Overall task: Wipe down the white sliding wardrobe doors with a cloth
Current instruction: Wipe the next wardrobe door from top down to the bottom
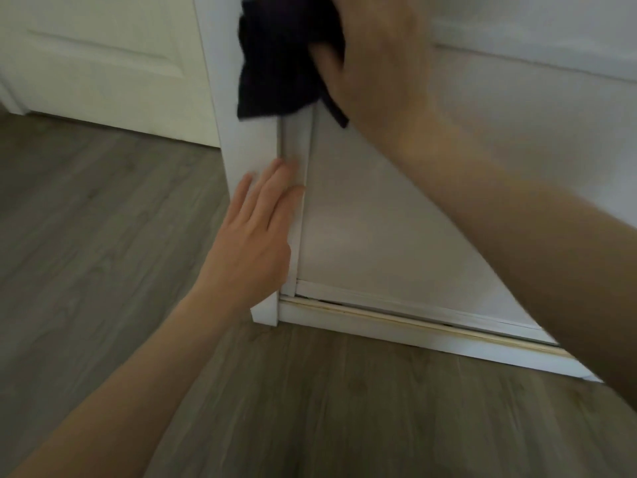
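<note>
Grey plank floor (103, 270), white sliding wardrobe door (362, 219): right grip (375, 63) seemingly clutches dark crumpled cloth (275, 63) — flat left grip (251, 236) at its edge risks pinching if it slides.

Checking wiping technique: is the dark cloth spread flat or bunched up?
Bunched. The dark cloth bulges in crumpled folds beside the right hand, which grips it against the wardrobe door.

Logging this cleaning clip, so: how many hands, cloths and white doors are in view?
Bare hands: 2 (left hand, right hand)
Cloths: 1 (dark crumpled cloth)
White doors: 2 (sliding wardrobe door, panelled room door)
Total: 5
</note>
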